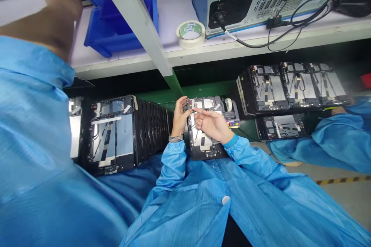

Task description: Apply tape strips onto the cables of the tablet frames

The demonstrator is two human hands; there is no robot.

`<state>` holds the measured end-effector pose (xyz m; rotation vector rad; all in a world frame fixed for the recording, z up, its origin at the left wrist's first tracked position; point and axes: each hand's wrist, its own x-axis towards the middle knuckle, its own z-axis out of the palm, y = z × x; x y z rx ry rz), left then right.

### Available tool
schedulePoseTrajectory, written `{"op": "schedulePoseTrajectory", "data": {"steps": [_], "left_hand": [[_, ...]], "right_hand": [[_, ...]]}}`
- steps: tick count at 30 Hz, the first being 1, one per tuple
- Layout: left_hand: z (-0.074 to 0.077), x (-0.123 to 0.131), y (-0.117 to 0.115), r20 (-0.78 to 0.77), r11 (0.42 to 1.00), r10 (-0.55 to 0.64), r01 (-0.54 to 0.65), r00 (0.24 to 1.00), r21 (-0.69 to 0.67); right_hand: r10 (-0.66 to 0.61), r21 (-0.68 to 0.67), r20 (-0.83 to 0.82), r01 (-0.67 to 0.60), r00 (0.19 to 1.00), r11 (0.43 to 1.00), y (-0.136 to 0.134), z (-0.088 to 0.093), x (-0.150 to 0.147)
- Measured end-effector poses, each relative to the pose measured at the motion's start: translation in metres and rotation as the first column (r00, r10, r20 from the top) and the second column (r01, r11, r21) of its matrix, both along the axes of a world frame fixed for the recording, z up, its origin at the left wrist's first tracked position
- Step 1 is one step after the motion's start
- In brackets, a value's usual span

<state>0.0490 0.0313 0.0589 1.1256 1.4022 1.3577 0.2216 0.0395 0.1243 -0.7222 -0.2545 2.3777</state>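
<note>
In front of my body lies an opened tablet (204, 147), its battery, ribbon cables and circuit boards exposed. At its upper left edge is my left hand (179, 119), thumb over the rim and fingers round the side. My right hand (213, 124) reaches across the tablet from the right, with thumb and forefinger closed together near the top left corner, close to my left thumb. Anything between those fingertips is too small to make out. Just right of the tablet stands a tape dispenser (232, 115) with a pale roll (228, 105), partly covered by the tablet.
Stacks of opened tablets stand at left (111, 135) and right (269, 88). Another tablet (281, 126) lies near a co-worker's sleeve (327, 135). A co-worker's arm (55, 27) crosses the upper left. The shelf above carries blue bins (121, 38), masking tape (190, 34) and a cabled computer (232, 4).
</note>
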Motion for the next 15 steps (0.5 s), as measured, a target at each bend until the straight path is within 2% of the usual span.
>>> {"op": "schedulePoseTrajectory", "data": {"steps": [5,15], "left_hand": [[-0.0020,-0.0012,0.0020,-0.063,0.999,0.038,-0.035,0.997,0.042],[0.0041,-0.0096,0.0005,-0.238,0.997,-0.060,0.070,0.969,0.032]], "right_hand": [[-0.023,-0.042,-0.016,0.022,1.000,0.999,-0.0016,0.0003,-0.0021],[-0.045,-0.101,-0.034,0.042,0.998,0.994,0.0001,0.0025,-0.0040]]}}
